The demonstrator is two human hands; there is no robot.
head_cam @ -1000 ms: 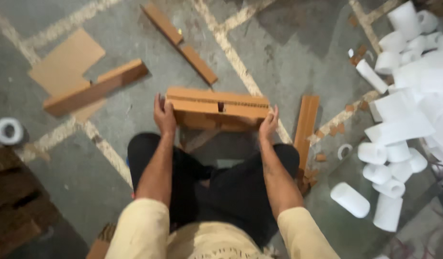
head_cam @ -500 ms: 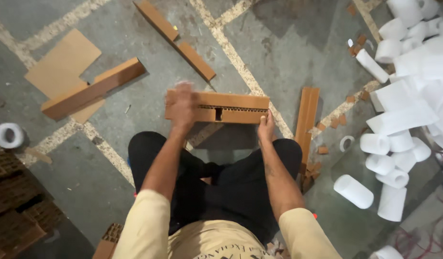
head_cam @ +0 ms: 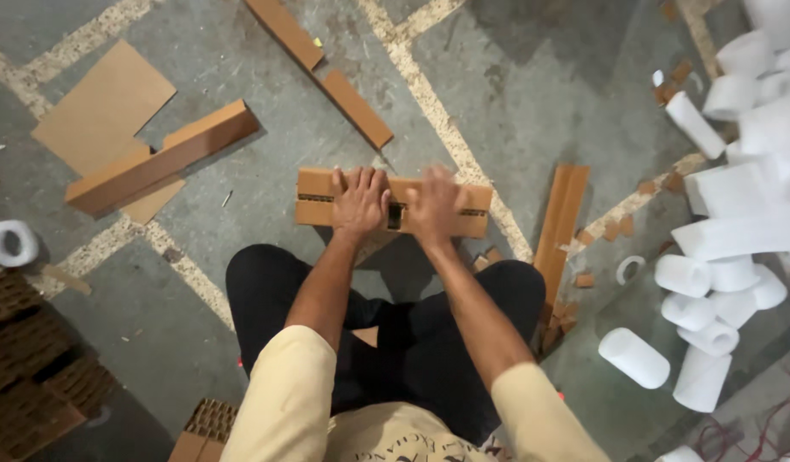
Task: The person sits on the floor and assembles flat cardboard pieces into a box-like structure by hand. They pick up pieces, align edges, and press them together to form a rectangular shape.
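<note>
Cardboard block (head_cam: 326,198), a long folded brown stack, lies on the concrete floor (head_cam: 514,103) just beyond the person's knees in the head view. Left hand (head_cam: 359,202) rests flat on it, fingers spread wide, holding nothing. Right hand (head_cam: 434,207) lies beside it near the block's middle, blurred, palm down. Pressing well likely calls for even weight from both palms so the layers stay aligned. White foam rolls (head_cam: 711,291) lie at the right.

Under the left hand (head_cam: 359,202) a tan cardboard block (head_cam: 326,198) with dark corrugated stripe; grey floor (head_cam: 514,94) with speckled cream lines; white foam rolls (head_cam: 720,282) right; black trousers (head_cam: 412,342), cream sleeves (head_cam: 279,393).
</note>
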